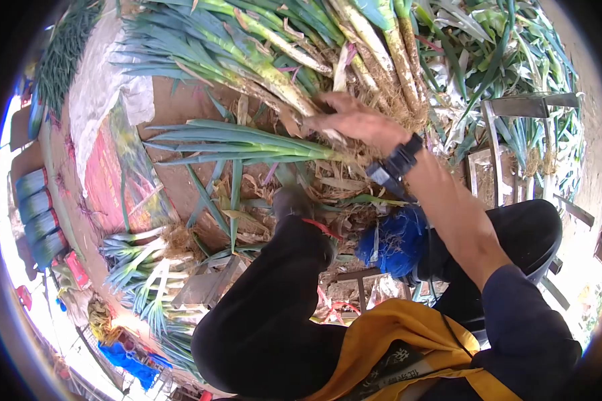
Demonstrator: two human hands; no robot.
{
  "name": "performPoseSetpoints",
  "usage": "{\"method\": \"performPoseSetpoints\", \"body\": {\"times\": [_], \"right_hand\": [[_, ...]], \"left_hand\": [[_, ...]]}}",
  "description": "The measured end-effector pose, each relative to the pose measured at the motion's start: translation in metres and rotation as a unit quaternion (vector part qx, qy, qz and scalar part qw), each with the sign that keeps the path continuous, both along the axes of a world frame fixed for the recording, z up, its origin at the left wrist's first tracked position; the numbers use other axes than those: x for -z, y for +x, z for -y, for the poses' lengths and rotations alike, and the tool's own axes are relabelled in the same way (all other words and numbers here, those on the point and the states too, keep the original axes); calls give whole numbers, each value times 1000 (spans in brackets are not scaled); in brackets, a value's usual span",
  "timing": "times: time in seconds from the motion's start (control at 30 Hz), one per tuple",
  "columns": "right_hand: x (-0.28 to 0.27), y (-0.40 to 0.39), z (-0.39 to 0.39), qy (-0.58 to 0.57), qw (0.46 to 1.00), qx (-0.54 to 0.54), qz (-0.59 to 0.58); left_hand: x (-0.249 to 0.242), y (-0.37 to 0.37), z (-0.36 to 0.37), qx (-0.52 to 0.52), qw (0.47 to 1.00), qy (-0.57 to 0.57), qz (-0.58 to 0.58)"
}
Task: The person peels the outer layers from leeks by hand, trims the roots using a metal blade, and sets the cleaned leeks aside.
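My right hand (354, 123) reaches across from the right, a black watch (403, 158) on its wrist. Its fingers are closed around the root end of a leek (294, 97) at the near edge of a large pile. Just below the hand lies a separate leek (267, 147), its green leaves fanning left and its roots near the watch. More leeks (405, 67) with soil-covered stalks and roots lie above the hand. Nowhere in view is my left hand.
Trimmed leek bundles (154, 274) lie at the lower left. Blue stringy material (396, 244) is beside my leg. A metal frame (495, 144) stands to the right, before another leek heap (522, 53). Dry leaves litter the ground around my shoe (291, 202).
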State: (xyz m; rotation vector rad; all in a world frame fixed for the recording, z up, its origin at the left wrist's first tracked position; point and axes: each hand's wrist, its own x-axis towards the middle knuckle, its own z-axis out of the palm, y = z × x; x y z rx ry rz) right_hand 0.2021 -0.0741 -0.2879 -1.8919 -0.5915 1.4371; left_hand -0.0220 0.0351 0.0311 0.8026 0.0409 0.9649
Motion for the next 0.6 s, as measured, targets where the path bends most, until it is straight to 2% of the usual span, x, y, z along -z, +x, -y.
{"method": "performPoseSetpoints", "body": {"times": [0.13,0.2,0.27,0.33,0.37,0.4,0.43,0.47,0.5,0.53,0.57,0.6], "right_hand": [[-25,-19,45,30,998,37,-43],[-56,-34,66,54,995,35,-78],[-78,-49,78,69,994,32,-74],[-82,-66,91,74,997,6,30],[-92,-73,96,102,994,37,-7],[-102,-79,103,132,988,67,-42],[-83,-84,111,157,984,72,-55],[-96,-87,118,199,974,83,-75],[-128,-91,120,229,965,87,-89],[-162,-95,124,257,957,91,-104],[-182,-97,131,240,962,74,-105],[-194,-99,143,221,968,59,-105]], "left_hand": [[-2,-4,8,4,1000,2,5],[-2,-7,12,-1,1000,4,0],[1,-9,18,-13,1000,7,-20],[7,-17,24,-36,997,-14,-62],[9,-20,26,-53,992,-10,-117],[0,-23,24,-37,977,-162,-131],[5,-30,21,15,970,-182,-162],[10,-32,21,3,962,-196,-192],[20,-37,17,30,969,-156,-192],[26,-38,17,2,968,-108,-227],[30,-37,17,-26,963,-62,-261],[34,-36,15,-31,967,-55,-249]]}}
